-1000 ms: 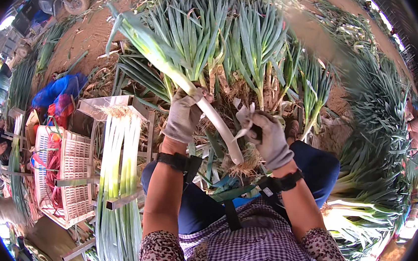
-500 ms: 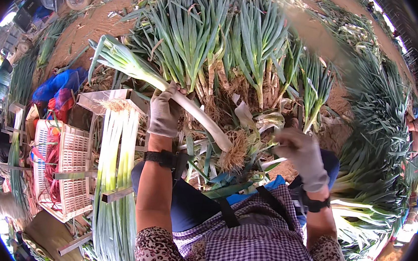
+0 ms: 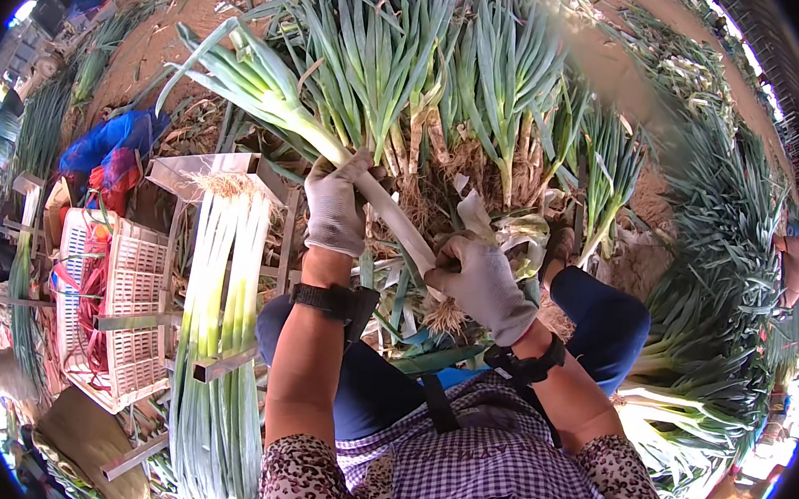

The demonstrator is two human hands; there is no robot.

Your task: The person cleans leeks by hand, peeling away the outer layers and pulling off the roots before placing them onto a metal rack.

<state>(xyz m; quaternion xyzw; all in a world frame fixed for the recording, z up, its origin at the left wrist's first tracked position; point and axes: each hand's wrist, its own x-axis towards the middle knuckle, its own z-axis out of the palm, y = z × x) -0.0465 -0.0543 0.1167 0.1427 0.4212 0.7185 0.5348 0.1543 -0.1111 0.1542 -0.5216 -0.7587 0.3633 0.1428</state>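
A single leek (image 3: 395,217) lies slantwise in front of me, its green leaves up at the left and its roots down at the right. My left hand (image 3: 334,210), in a pale work glove, is closed round the white stalk just below the leaves. At the root end, my gloved right hand (image 3: 484,287) pinches the stalk; its fingers partly cover the stalk's lower end, and roots hang below them. To the left, a bundle of clean white-stalked leeks (image 3: 226,277) rests in a metal frame (image 3: 205,174), root ends toward the far side.
Unpeeled leeks (image 3: 368,66) stand upright beyond my hands, soil on their roots. More leeks (image 3: 714,239) are heaped along the right. A pale plastic basket (image 3: 133,307) with red ties and a blue bag (image 3: 114,144) sit left. Peeled leaf scraps (image 3: 519,236) litter the ground near my knees.
My right hand has swung left and inward, from apart to gripping the leek's root end. My left hand, still on the stalk, has shifted slightly right.
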